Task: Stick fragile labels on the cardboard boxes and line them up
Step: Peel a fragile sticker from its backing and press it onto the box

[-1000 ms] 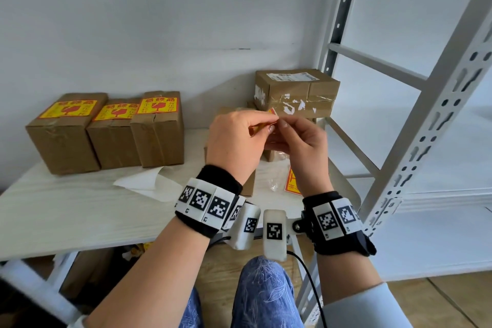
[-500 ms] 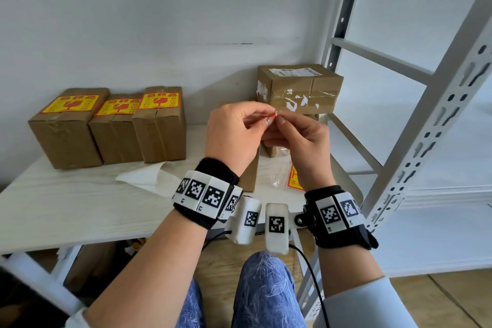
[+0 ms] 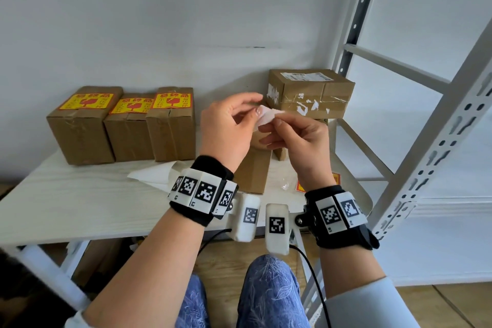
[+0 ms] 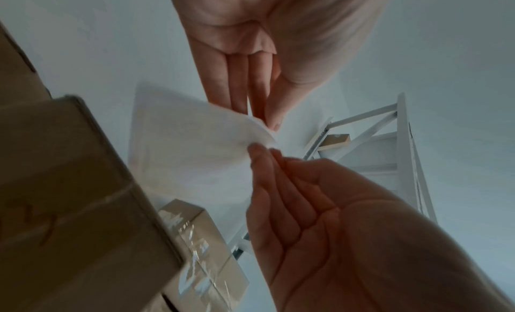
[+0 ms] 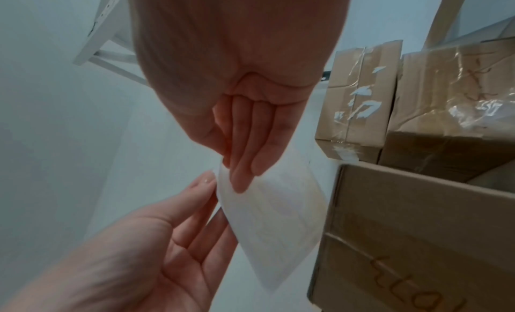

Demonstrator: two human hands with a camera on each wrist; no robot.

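Note:
Above the table both hands pinch one small label sheet, its white side toward me. My left hand holds its upper edge between thumb and fingers. My right hand pinches the edge beside it. The left wrist view shows the sheet curling between left fingertips and right fingertips. Three cardboard boxes with yellow-and-red fragile labels stand in a row at the back left. A plain box sits under my hands, and a taped box is stacked behind.
A peeled white backing sheet lies on the white table in front of the labelled row. More yellow labels lie in clear wrap near my right wrist. A grey metal shelf upright stands close on the right.
Earlier my fingertips picked at a corner showing red and yellow. Now the sheet's white side shows between my hands, and my hands have drawn slightly apart.

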